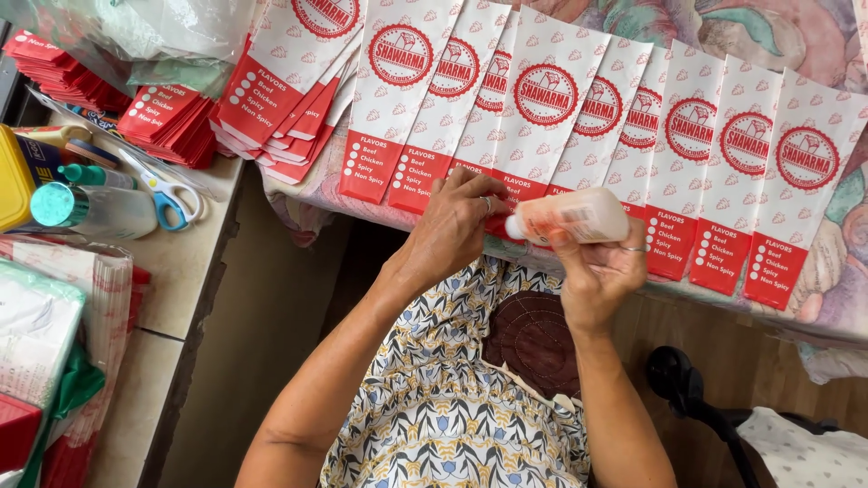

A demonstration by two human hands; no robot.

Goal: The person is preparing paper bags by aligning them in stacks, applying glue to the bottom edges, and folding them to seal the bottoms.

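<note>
My right hand (592, 271) grips a white squeeze bottle of glue (579, 215), held sideways with its nozzle pointing left. My left hand (457, 221) has its fingertips at the nozzle end of the bottle, just over the red bottom edge of a paper bag. A row of several white and red printed paper bags (561, 99) lies overlapping on a cloth-covered surface (832, 289) in front of me. Both hands hover over the near edge of that row.
Stacks of the same paper bags (271, 99) sit at the upper left. On the side table (181, 271) to my left are blue-handled scissors (172, 199), a clear bottle with a teal cap (81, 208), a yellow container (14, 176) and plastic-wrapped packs (54, 334).
</note>
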